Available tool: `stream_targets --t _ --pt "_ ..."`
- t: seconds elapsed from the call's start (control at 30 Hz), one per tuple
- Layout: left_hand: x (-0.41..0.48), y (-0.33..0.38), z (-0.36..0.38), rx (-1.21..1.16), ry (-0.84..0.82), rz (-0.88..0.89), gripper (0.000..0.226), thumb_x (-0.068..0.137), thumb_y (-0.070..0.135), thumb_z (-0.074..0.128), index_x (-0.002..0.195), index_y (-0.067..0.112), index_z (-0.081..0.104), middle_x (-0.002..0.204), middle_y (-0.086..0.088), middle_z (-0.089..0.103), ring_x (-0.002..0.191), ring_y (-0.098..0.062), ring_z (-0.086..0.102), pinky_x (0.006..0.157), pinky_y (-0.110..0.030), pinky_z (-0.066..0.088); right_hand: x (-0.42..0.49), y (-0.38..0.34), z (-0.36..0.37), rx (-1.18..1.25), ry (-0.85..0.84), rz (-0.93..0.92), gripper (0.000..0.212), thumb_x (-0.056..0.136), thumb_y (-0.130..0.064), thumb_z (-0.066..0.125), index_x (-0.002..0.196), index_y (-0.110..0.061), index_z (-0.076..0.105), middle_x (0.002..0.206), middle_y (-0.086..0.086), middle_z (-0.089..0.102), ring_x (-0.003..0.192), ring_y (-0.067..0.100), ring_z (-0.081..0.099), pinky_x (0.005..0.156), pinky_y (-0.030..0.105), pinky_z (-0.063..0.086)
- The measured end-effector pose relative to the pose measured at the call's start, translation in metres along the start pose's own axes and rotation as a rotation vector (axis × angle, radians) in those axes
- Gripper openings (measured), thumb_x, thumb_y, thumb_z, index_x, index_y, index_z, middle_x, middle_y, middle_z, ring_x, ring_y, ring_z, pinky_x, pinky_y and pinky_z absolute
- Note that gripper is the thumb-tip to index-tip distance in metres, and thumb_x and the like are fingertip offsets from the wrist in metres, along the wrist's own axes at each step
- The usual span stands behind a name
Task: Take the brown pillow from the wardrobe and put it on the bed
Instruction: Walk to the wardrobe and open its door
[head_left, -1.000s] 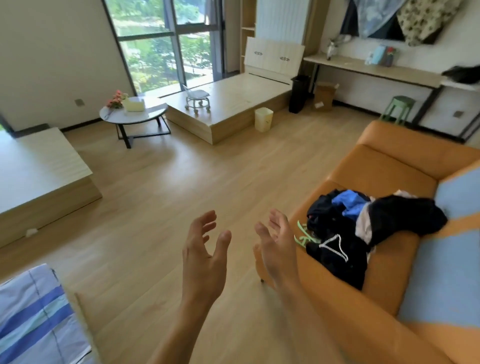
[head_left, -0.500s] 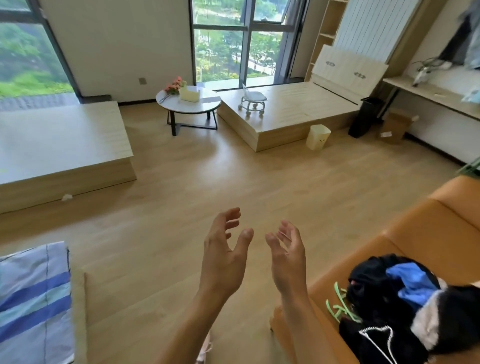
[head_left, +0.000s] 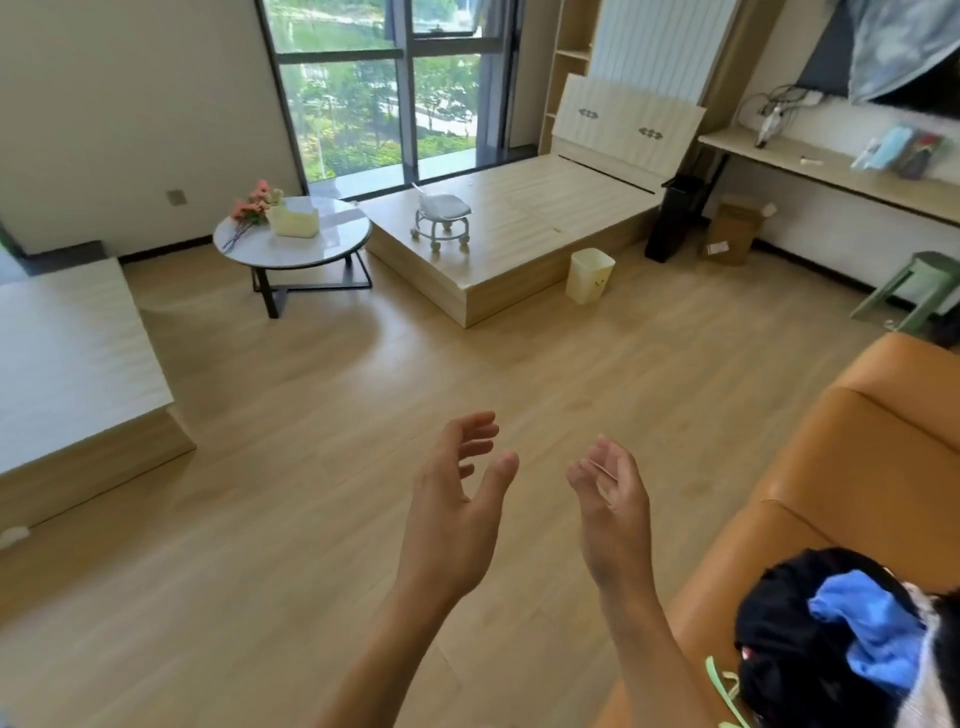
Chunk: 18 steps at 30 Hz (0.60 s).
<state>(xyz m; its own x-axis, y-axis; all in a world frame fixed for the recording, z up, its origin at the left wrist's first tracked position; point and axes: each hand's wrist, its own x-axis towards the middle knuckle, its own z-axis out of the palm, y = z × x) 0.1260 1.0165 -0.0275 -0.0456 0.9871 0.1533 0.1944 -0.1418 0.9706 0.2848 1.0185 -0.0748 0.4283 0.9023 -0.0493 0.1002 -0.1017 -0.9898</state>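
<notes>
Nearest us: left hand (head_left: 452, 519) and right hand (head_left: 615, 514) raised side by side over the wood floor (head_left: 311, 467), palms turned toward each other. Fingers of both loosely spread and slightly bent, holding nothing; the two hands apart, not touching.

Lower right: an orange sofa (head_left: 857, 467) carrying a heap of dark clothes (head_left: 795, 654) with a blue garment (head_left: 872, 629) on top; a green hanger (head_left: 722, 686) pokes out at the heap's near edge.

Left, mid-distance: a low wooden platform (head_left: 67, 353), top bare.

Farther on: a round counter (head_left: 332, 244) on black legs, bearing pink flowers (head_left: 249, 205) and a cream box (head_left: 293, 221) just beside them.

Right of it: the bed (head_left: 545, 218), bare boards with no mattress, headboard (head_left: 623, 130) at the far end. A small wheeled stool (head_left: 441, 221) stands on it. A cream bin (head_left: 589, 275) sits on the floor against the bed's near side; a black bin (head_left: 675, 215) and a cardboard box (head_left: 732, 228) stand past the headboard.

Far wall: a large window (head_left: 363, 88).

Where the brown pillow lies we cannot tell from this view.
</notes>
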Motion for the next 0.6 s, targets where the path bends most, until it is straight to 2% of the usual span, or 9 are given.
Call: stream_targets --t 0.13,0.2,0.37,0.5,0.6 --pt "0.067 -0.024 0.030 0.009 -0.059 -0.021 0.041 0.085 0.052 0.058 0.122 0.036 0.061 0.117 0.020 0.070 0.111 0.003 0.064 0.094 -0.027 0.052 0.077 0.012 0.020 0.045 0.046 0.024 0.052 0.101 -0.018 0.067 0.150 -0.016 0.048 0.145 0.001 0.056 0.134 0.017 0.055 0.114 0.041 0.045" --pt "0.106 -0.038 0.047 0.028 -0.081 -0.021 0.039 0.085 0.050 0.059 0.121 0.036 0.062 0.116 0.019 0.071 0.110 0.001 0.065 0.092 -0.026 0.052 0.122 0.019 0.033 0.054 0.047 0.031 0.053 0.101 -0.018 0.067 0.150 -0.018 0.048 0.143 -0.003 0.055 0.135 0.017 0.055 0.115 0.044 0.045" --pt "0.215 -0.051 0.086 0.088 -0.109 -0.006 0.025 0.097 0.025 0.066 0.119 0.036 0.062 0.112 0.014 0.073 0.105 0.000 0.068 0.088 -0.026 0.056 0.236 0.017 0.043 0.096 0.032 0.016 0.050 0.101 -0.023 0.066 0.148 -0.024 0.048 0.143 -0.005 0.055 0.131 0.012 0.055 0.113 0.038 0.046" --pt "0.308 -0.036 0.129 0.078 -0.142 0.034 0.032 0.089 0.040 0.060 0.120 0.035 0.063 0.113 0.011 0.074 0.106 -0.007 0.070 0.089 -0.031 0.055 0.336 0.002 0.025 0.146 0.120 -0.014 0.047 0.101 -0.020 0.067 0.145 -0.023 0.050 0.142 -0.003 0.058 0.129 0.013 0.057 0.106 0.028 0.044" --pt "0.347 -0.034 0.157 0.064 -0.193 0.040 0.036 0.089 0.040 0.059 0.123 0.030 0.065 0.114 0.009 0.075 0.107 -0.009 0.070 0.089 -0.034 0.054 0.373 -0.003 0.008 0.153 0.158 -0.014 0.047 0.101 -0.020 0.068 0.146 -0.020 0.052 0.140 -0.003 0.059 0.128 0.012 0.059 0.108 0.029 0.045"
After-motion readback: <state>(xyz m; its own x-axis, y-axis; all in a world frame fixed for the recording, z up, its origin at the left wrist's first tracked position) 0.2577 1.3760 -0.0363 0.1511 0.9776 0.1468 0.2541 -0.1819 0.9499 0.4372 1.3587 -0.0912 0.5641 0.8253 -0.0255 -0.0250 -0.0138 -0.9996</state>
